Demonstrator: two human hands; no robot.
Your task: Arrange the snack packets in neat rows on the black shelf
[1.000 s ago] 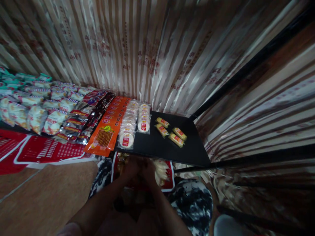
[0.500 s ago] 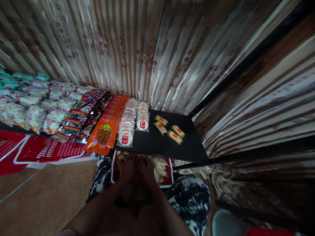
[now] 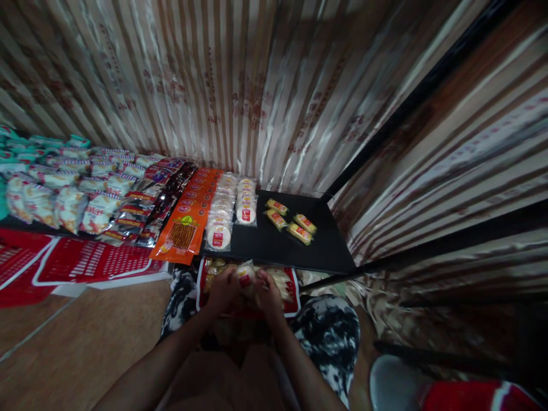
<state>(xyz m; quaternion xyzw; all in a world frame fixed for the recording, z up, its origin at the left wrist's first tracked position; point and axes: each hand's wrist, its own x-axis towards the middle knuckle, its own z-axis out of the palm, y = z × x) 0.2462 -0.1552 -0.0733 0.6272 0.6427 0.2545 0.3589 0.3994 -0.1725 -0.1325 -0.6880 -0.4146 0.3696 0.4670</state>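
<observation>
Both my hands meet over a red basket (image 3: 293,285) of snack packets on my lap. My left hand (image 3: 222,290) and my right hand (image 3: 269,294) are closed together on a round white packet with a red label (image 3: 246,278), lifted just above the basket. Ahead lies a black shelf (image 3: 274,248) with two rows of the same round white packets (image 3: 219,235) and three small yellow packets (image 3: 291,222).
Left along the shelf lie orange packets (image 3: 182,237), dark red packets (image 3: 141,211) and white puffed bags (image 3: 64,205). Red baskets (image 3: 85,262) stand below them. Striped curtain surrounds the shelf, with a black frame bar (image 3: 428,251) at the right. A white stool (image 3: 389,382) is at bottom right.
My hands have risen out of the basket with a round white packet now showing between them. The view has tilted slightly, bringing a red object in at the bottom right.
</observation>
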